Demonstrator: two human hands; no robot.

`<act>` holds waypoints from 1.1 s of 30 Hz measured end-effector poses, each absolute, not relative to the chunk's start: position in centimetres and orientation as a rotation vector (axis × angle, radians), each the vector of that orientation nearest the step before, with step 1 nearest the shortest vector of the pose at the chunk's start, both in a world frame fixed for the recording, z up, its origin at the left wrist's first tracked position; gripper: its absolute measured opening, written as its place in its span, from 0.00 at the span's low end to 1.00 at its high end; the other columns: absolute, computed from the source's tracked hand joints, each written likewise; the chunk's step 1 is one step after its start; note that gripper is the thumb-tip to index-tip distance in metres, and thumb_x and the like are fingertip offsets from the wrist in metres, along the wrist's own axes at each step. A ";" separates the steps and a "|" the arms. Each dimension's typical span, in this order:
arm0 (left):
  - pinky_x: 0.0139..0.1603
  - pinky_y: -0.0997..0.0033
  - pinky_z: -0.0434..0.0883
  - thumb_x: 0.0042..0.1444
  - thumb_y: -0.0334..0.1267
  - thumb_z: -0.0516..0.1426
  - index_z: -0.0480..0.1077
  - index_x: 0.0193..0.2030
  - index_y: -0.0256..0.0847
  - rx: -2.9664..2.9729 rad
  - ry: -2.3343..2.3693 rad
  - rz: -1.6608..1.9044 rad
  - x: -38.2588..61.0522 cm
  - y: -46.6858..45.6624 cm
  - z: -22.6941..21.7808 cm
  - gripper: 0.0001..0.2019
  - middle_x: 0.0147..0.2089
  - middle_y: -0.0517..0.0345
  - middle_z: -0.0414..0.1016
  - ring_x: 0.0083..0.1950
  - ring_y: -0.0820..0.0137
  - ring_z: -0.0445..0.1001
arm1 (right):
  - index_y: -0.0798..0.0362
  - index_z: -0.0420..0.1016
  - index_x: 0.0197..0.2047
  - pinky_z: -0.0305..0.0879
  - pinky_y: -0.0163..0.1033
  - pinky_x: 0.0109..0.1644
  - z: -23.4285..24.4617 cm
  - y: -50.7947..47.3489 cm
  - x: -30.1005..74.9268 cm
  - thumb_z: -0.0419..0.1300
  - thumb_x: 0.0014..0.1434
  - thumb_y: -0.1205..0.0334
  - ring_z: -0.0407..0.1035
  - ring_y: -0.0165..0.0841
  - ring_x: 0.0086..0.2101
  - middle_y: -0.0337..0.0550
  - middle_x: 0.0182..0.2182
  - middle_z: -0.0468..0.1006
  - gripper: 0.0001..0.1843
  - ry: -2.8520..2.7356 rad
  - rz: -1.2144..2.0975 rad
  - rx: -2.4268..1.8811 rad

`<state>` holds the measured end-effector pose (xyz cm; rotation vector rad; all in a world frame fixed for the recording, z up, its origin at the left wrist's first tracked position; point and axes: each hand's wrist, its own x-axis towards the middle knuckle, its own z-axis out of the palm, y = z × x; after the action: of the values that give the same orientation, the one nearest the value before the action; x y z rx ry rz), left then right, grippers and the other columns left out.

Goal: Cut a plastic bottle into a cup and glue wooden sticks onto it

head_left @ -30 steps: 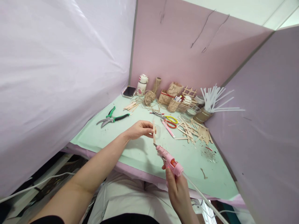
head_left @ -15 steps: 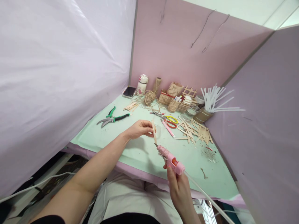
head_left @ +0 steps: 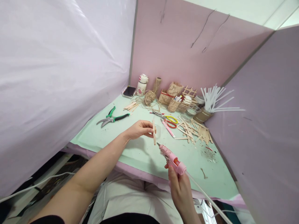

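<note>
Between the fingers of my left hand (head_left: 141,128) a pale wooden craft stick (head_left: 154,137) is pinched, pointing up and down over the table. My right hand (head_left: 179,183) is wrapped round the handle of a pink hot glue gun (head_left: 172,159). A long white glue stick (head_left: 203,192) runs out of the gun's back end. The gun's metal nozzle sits just right of the stick's lower end, with a small gap between them. Behind my left fingers lies a small clear piece (head_left: 158,132), whose kind I cannot make out.
Green-handled pruning shears (head_left: 111,118) lie at left. Scissors (head_left: 170,120), a pink pen-like tool (head_left: 168,128) and scattered craft sticks (head_left: 189,130) lie to the right. Along the back stand a bottle (head_left: 142,85), twine (head_left: 149,98), stick-built boxes (head_left: 166,97) and a holder (head_left: 201,115) of white glue sticks.
The glue gun and my right hand have shifted slightly right, and the nozzle has come away from the stick's lower end. My left hand has barely moved.
</note>
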<state>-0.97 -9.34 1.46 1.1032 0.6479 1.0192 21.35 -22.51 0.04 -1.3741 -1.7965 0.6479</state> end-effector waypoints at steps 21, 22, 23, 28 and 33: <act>0.39 0.68 0.76 0.39 0.41 0.70 0.74 0.30 0.32 1.097 0.654 1.048 -1.0 -9.3 1.4 0.16 0.33 0.54 0.76 0.34 0.72 0.76 | 0.51 0.70 0.58 0.70 0.42 0.44 -0.1 -22.9 21.4 0.47 0.66 0.50 0.74 0.40 0.38 0.48 0.44 0.79 0.24 -1.830 0.647 -1.323; 0.39 0.67 0.76 0.39 0.41 0.70 0.74 0.30 0.32 1.095 0.656 1.049 -1.0 -9.3 1.5 0.16 0.33 0.54 0.76 0.34 0.72 0.76 | 0.51 0.71 0.58 0.70 0.42 0.44 0.0 -22.9 21.4 0.47 0.66 0.50 0.74 0.40 0.38 0.48 0.43 0.79 0.24 -1.825 0.636 -1.324; 0.39 0.67 0.76 0.38 0.41 0.70 0.74 0.30 0.32 1.092 0.658 1.050 -1.0 -9.3 1.5 0.16 0.33 0.54 0.76 0.34 0.72 0.75 | 0.51 0.71 0.57 0.70 0.42 0.44 0.0 -22.9 21.4 0.47 0.66 0.49 0.74 0.41 0.38 0.48 0.43 0.79 0.24 -1.823 0.630 -1.322; 0.38 0.69 0.76 0.39 0.41 0.70 0.74 0.30 0.32 1.091 0.639 1.057 -1.0 -9.3 1.4 0.16 0.33 0.54 0.76 0.34 0.72 0.75 | 0.50 0.74 0.53 0.70 0.42 0.45 0.4 -22.8 21.0 0.46 0.66 0.49 0.73 0.41 0.40 0.48 0.41 0.79 0.23 -1.843 0.656 -1.280; 0.40 0.68 0.76 0.40 0.41 0.69 0.74 0.31 0.32 1.126 0.636 1.017 -0.9 -9.4 1.2 0.16 0.34 0.54 0.76 0.34 0.72 0.75 | 0.51 0.75 0.50 0.70 0.41 0.45 0.6 -22.8 20.9 0.46 0.66 0.49 0.73 0.39 0.37 0.46 0.37 0.80 0.23 -1.841 0.655 -1.281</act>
<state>-0.94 -9.37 1.22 1.1263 0.6362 1.0168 20.93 -22.80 0.57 -1.2807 -1.8409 0.6554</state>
